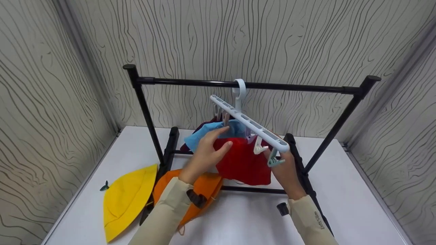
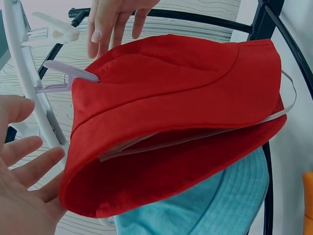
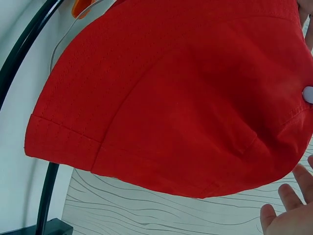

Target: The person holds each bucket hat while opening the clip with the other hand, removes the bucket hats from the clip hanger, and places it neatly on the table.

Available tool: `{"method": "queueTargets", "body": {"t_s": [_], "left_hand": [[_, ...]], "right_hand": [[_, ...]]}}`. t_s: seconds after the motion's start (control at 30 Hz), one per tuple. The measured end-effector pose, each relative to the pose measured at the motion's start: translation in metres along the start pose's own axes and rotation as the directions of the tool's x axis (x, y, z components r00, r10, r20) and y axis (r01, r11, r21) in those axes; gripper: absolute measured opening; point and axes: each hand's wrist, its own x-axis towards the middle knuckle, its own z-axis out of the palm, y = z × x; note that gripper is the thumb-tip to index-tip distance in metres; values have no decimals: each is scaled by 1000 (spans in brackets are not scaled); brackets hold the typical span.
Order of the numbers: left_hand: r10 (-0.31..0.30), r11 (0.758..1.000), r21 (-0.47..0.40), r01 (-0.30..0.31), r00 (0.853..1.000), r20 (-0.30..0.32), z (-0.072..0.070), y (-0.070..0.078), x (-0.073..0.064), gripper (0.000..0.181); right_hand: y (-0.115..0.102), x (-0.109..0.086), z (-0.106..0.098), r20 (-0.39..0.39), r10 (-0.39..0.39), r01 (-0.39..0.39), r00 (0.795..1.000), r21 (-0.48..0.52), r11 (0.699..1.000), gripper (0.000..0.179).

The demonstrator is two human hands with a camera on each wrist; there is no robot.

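A red bucket hat [image 1: 242, 163] hangs from a lilac clip [image 2: 71, 76] on a white clip hanger [image 1: 254, 126]. Its brim opening faces the left wrist camera, with a white strap looping out. My left hand [image 1: 206, 154], fingers spread, is beside the hat's left edge. On the other side, my right hand [image 1: 285, 166] has extended fingers near the hat's crown, partly hidden by the hanger's front end. Behind the red one hangs a light blue hat [image 1: 201, 134], and a dark maroon hat [image 1: 185, 148] shows past it.
The hanger hooks over the bar of a black rack [image 1: 190, 82]. A white clip [image 1: 259, 148] and a pale green clip [image 1: 274, 160] dangle at its near end. A yellow hat [image 1: 129, 197] and an orange hat [image 1: 213, 185] lie at the left on the white table [image 1: 252, 221].
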Motion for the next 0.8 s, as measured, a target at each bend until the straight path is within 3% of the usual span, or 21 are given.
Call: {"method": "queueTargets", "body": {"t_s": [0.17,0.33,0.57,0.8], "left_hand": [[-2,1000,3,2,1000,16,3,3,4,50],[19,1000,10,-19,1000,19,6,6,6,50],[23,1000,-4,-23,999,26,8,7,7,51],[20,1000,-22,-19,1000,23,11,11,7,51]], "right_hand": [[-1,-3,2,-3,65,-65,998,-25,998,44],[-1,-2,4,5,48,-48,999,-15,999,45],[-3,-1,6,28,41,-39,999,-87,995,48],[-5,3,9,50,9,-6,999,-61,998,53]]}}
